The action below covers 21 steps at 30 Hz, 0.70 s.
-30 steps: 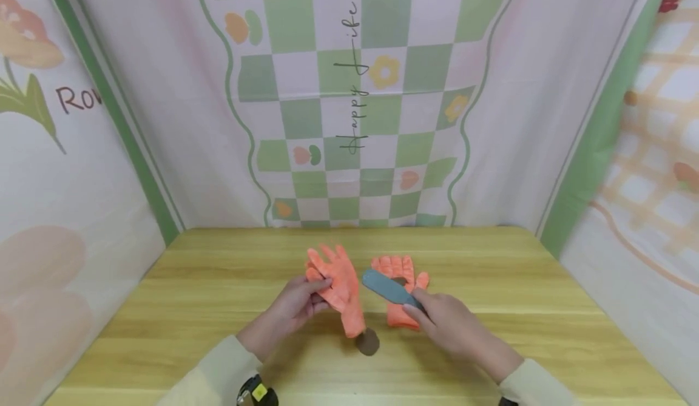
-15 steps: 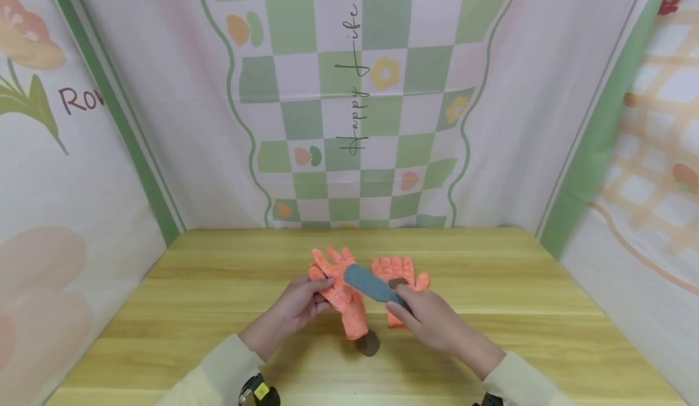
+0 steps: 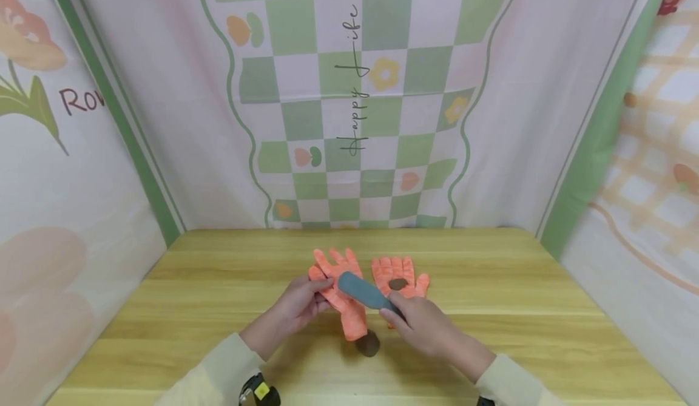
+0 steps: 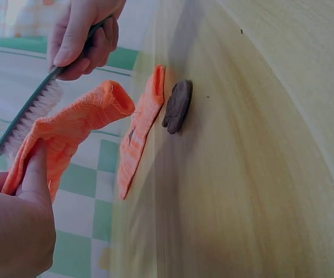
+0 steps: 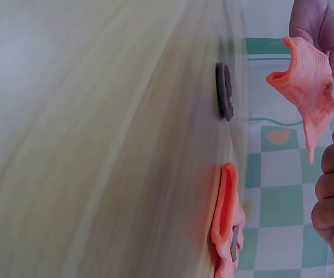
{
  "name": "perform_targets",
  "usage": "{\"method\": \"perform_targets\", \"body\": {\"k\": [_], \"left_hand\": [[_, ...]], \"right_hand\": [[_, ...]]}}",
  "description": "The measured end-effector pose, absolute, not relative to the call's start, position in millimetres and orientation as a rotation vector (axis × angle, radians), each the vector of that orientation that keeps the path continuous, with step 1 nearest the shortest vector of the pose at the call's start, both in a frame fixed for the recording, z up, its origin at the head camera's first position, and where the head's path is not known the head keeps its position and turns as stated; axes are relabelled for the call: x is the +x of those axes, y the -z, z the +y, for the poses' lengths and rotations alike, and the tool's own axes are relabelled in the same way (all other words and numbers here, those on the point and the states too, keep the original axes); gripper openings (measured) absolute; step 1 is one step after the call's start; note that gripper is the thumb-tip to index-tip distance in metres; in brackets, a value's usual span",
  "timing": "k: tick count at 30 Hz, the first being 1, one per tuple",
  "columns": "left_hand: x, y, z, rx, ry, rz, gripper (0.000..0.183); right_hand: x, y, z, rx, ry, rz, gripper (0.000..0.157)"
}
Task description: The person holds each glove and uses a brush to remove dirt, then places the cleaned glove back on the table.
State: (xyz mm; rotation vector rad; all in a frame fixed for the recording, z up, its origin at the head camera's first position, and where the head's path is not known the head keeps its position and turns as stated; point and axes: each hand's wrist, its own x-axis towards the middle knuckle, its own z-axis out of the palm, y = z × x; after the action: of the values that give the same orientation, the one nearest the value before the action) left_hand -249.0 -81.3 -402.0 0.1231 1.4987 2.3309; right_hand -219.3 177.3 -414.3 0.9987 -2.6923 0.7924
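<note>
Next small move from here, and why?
Probably a short brush stroke over the dark mark on the raised glove. The right hand grips the brush with its bristles facing that glove, seemingly against it near the mark, and the left hand pinches the glove above the table.

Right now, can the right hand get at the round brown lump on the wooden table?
Probably not: the right hand grips the blue-grey, pale-bristled brush. If emptied, likely yes: the lump lies on the table, with only the held orange knit glove overlapping its edge in the head view.
</note>
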Motion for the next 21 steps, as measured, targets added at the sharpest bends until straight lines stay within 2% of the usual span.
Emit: {"method": "perform_targets", "body": {"k": [9,21], "left_hand": [[-250,409,-80,0.137,-2.308,1.526,0.036],[-250,412,-80,0.19,-2.256,1.561,0.025]], "right_hand": [[-221,420,189,1.012,-0.628,-2.668,0.022],[-224,418,200,1.013,-0.488,-2.633,0.024]]}}
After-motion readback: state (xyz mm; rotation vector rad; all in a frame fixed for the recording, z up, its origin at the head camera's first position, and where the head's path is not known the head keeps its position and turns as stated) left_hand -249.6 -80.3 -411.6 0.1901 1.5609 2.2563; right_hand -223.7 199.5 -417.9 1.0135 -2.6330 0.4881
